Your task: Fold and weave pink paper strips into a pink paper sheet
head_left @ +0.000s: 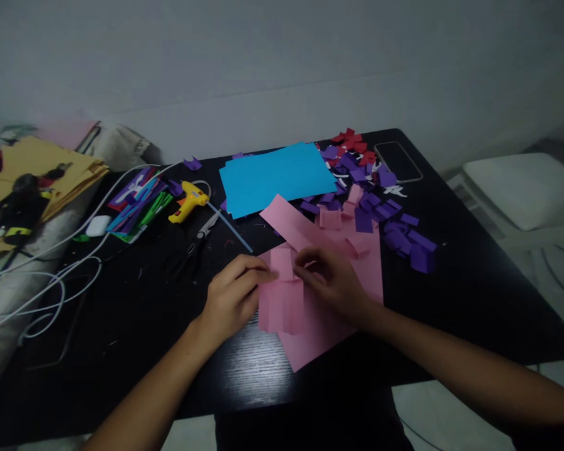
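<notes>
A pink folded paper piece (281,307) with creases down it is between my hands, over a larger pink paper sheet (329,329). My left hand (232,294) pinches its left edge, fingertips bent over the paper. On the other side, my right hand (336,282) has thumb and forefinger closed at its upper right edge. Behind the right fingers a pink paper strip (289,219) slants up to the left. Small folded pink pieces (329,218) rest on the sheet just beyond.
Blue sheets (277,178) lie at the back, near purple paper bits (404,238) and red ones (357,143). A phone (398,161) is at the far right. Leftward are a yellow glue gun (190,202), scissors (192,247), coloured strips (141,203) and white cables (61,282).
</notes>
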Tool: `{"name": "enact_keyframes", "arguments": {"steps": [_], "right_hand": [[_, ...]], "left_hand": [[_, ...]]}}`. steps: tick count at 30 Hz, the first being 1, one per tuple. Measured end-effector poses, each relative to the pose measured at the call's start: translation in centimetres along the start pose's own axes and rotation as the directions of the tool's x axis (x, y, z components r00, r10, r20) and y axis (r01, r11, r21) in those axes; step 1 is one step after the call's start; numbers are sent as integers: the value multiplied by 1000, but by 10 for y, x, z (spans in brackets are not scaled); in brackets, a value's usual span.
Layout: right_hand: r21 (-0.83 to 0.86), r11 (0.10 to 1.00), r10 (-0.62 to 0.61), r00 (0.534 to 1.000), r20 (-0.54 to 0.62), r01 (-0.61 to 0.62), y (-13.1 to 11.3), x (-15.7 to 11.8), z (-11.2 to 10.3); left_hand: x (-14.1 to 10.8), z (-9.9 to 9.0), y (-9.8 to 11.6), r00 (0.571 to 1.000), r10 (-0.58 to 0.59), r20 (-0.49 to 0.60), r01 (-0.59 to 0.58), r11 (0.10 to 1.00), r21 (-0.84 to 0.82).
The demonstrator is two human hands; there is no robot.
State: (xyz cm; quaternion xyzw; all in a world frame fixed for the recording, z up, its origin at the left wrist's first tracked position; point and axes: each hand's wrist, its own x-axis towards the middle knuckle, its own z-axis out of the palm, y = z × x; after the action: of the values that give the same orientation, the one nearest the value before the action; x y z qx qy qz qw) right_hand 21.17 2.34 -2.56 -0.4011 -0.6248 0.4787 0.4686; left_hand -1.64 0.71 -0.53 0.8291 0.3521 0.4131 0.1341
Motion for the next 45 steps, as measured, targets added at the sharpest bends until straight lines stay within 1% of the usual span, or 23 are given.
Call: {"name": "enact_keyframes", "arguments": {"steps": [1, 2, 3, 4, 5, 6, 7, 8, 10, 11, 12, 13, 14, 15, 16, 17, 18, 19, 21, 26, 30, 38, 45], "right_hand": [[117, 985, 128, 991, 28, -130, 0, 1, 0], [238, 935, 245, 964, 100, -262, -1, 2, 0], [347, 852, 340, 918, 205, -393, -3, 3, 0], [409, 758, 403, 858, 318, -507, -4, 4, 0], [437, 684, 439, 808, 393, -584, -6, 4, 0], [442, 640, 463, 775, 431, -628, -7, 4, 0], [434, 624, 479, 757, 445, -650, -8, 4, -1], [421, 629, 491, 753, 438, -654, -9, 4, -1], [394, 666, 495, 770, 403, -634, -9, 4, -2], [381, 691, 487, 785, 384, -615, -9, 4, -3], [370, 719, 472, 804, 361, -588, -8, 4, -3], [356, 751, 452, 826, 337, -557, -7, 4, -4], [333, 784, 429, 845, 318, -523, -7, 4, -4], [308, 817, 404, 865, 299, -488, -6, 4, -4], [282, 844, 381, 880, 283, -456, -5, 4, -4], [261, 865, 361, 893, 270, -429, -4, 4, -4], [244, 880, 345, 902, 261, -407, -3, 4, -3], [231, 891, 333, 908, 256, -392, -2, 4, -3], [218, 903, 312, 914, 258, -370, 0, 3, -2], [187, 917, 296, 915, 276, -353, 1, 2, -2], [176, 913, 310, 907, 286, -368, -2, 3, -3], [150, 907, 341, 894, 290, -394, -2, 3, -5], [87, 921, 341, 893, 295, -380, -4, 4, -3]], "left_hand": [[-1, 1, -1, 1000, 12, -15, -11, 999, 34], [-3, 1, -2, 999, 24, -24, -23, 998, 66], [-4, 2, -2, 999, 35, -24, -33, 995, 96], [-5, 3, -2, 999, 44, -20, -41, 991, 123], [-5, 3, -1, 999, 51, -12, -49, 988, 146], [-5, 4, 0, 998, 58, -3, -57, 985, 160], [-5, 4, 1, 998, 61, 9, -62, 985, 163], [-4, 5, 2, 998, 62, 21, -64, 986, 156], [-3, 6, 3, 999, 26, 18, -28, 993, 118], [-2, 7, 3, 1000, -25, -3, 25, 996, 89], [-1, 7, 3, 994, -106, -32, 107, 993, 44], [0, 8, 3, 976, -210, -59, 208, 978, -29], [1, 9, 3, 944, -324, -68, 314, 941, -130], [3, 10, 2, 902, -430, -44, 407, 879, -247], [4, 11, 2, 860, -510, 11, 480, 802, -354], [5, 12, 2, 825, -560, 82, 536, 726, -432], [6, 12, 3, 798, -583, 151, 576, 667, -471], [7, 13, 4, 780, -590, 207, 607, 634, -480], [9, 15, 6, 761, -594, 259, 638, 614, -465], [8, 19, 9, 757, -601, 257, 636, 584, -505], [6, 20, 7, 756, -603, 256, 630, 561, -538], [7, 19, 8, 691, -657, 300, 696, 493, -523], [9, 18, 10, 678, -665, 314, 709, 479, -517]]}}
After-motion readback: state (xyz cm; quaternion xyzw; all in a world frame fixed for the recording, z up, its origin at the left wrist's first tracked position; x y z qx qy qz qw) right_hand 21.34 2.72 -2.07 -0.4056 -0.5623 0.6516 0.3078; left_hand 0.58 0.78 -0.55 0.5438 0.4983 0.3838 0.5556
